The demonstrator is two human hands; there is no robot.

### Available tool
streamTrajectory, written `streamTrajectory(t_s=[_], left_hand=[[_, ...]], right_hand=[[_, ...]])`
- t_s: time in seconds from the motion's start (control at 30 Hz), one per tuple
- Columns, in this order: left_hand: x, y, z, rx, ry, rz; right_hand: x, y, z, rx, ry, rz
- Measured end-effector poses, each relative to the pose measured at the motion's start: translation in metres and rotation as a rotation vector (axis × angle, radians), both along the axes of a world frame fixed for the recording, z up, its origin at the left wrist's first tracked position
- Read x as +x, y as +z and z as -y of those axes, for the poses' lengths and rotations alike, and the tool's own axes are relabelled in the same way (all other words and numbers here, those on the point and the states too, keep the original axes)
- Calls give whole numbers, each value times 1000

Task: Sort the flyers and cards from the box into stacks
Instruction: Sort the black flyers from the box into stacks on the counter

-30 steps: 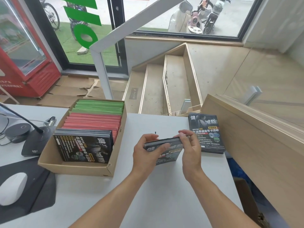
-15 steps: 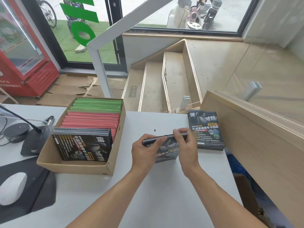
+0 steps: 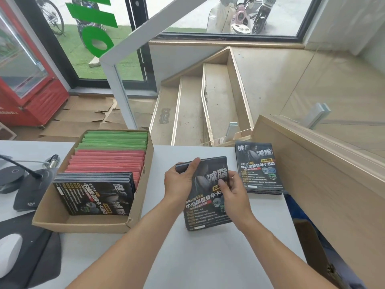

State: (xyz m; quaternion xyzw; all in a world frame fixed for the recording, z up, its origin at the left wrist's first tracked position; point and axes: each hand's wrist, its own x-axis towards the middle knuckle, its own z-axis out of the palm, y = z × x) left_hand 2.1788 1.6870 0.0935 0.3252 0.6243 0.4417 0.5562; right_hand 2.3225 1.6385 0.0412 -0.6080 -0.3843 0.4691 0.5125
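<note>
- Holding a bundle of black flyers point(image 3: 205, 197) between both hands, the person has it near the middle of the white surface point(image 3: 187, 263), between the box and the finished pile; whether its near edge rests on the surface I cannot tell.
- Left hand point(image 3: 179, 182): its grip is closed on the bundle's far left corner, thumb over the top edge.
- Right hand point(image 3: 233, 195): its grip pinches the bundle's right edge, thumb on the printed face.
- Done so far, by my reading: one stack of black flyers point(image 3: 259, 167) already lies at the far right corner of the surface, just beside the wooden ledge point(image 3: 312, 163). The held bundle looks identical, so it likely belongs on that stack.
- Left to do: the cardboard box point(image 3: 83, 223) by the left side still holds a good deal. More black flyers in the box point(image 3: 93, 195) lean at its near end, red cards point(image 3: 108, 161) stand behind them, and green cards point(image 3: 114, 138) fill the far end.
- No red or green stack is on the surface yet, so the sort seems to be at an early stage, with two of three kinds untouched.
</note>
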Motion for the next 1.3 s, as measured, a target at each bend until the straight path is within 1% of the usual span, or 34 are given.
streamTrajectory(t_s=[0.07, 0.13, 0.2, 0.3, 0.43, 0.5, 0.57, 0.6, 0.63, 0.73, 0.77, 0.83, 0.93, 1.03, 1.13, 1.3], left_hand=[[1, -8, -10, -74, -86, 7], [5, -22, -14, -108, -160, -64], [12, -37, -16, -90, -189, -170], [22, -52, -32, -69, -151, -218], [35, -61, -72, -130, -111, -170], [43, -66, -90, -146, -109, -191], [50, -71, -102, -157, -122, -263], [53, -74, -107, -165, -132, -306], [55, -77, -110, -171, -144, -347], [59, -83, -115, -202, -193, -430], [60, -85, -116, -213, -213, -449], [62, -87, -117, -232, -262, -478], [64, -87, -120, -225, -344, -534], [65, -84, -123, -198, -429, -611], [67, -84, -121, -199, -489, -661], [70, -81, -112, -186, -531, -716]], right_hand=[[4, -1, -13, -64, -84, -24], [11, -3, -31, -164, -169, -33], [19, -2, -50, -243, -193, 63], [29, 0, -77, -305, -126, 265], [53, 4, -105, -302, 28, 582], [72, 7, -112, -286, 10, 751], [95, 9, -116, -293, -45, 1001], [106, 7, -117, -323, -49, 1088], [116, 6, -119, -374, -31, 1129], [130, -3, -122, -545, 88, 1144], [132, -5, -123, -560, 104, 1170], [133, -3, -126, -544, 96, 1249], [132, 1, -139, -438, 113, 1339], [130, 0, -157, -373, 223, 1317], [130, -4, -173, -388, 336, 1307], [127, -7, -192, -402, 379, 1283]])
